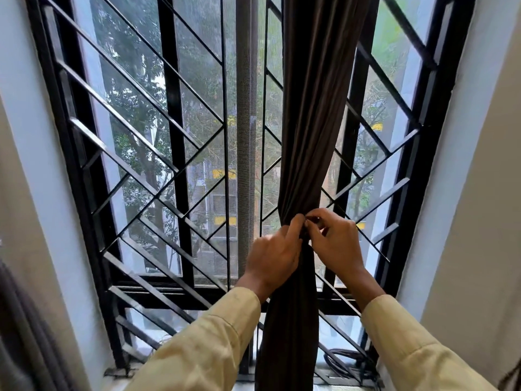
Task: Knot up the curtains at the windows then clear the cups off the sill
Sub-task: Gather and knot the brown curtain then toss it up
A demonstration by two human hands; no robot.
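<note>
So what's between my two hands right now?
The bunched dark curtain; the left hand and right hand pinch it from either side, in the head view.

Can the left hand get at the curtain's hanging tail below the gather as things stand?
Likely yes: the left hand grips the curtain at the gather, and the tail hangs free just beneath it.

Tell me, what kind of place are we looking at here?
Most likely a room in a home, though I can't be sure. A dark curtain hangs before a black grille, the left hand and right hand grip it, and trees and a building show outside.
</note>
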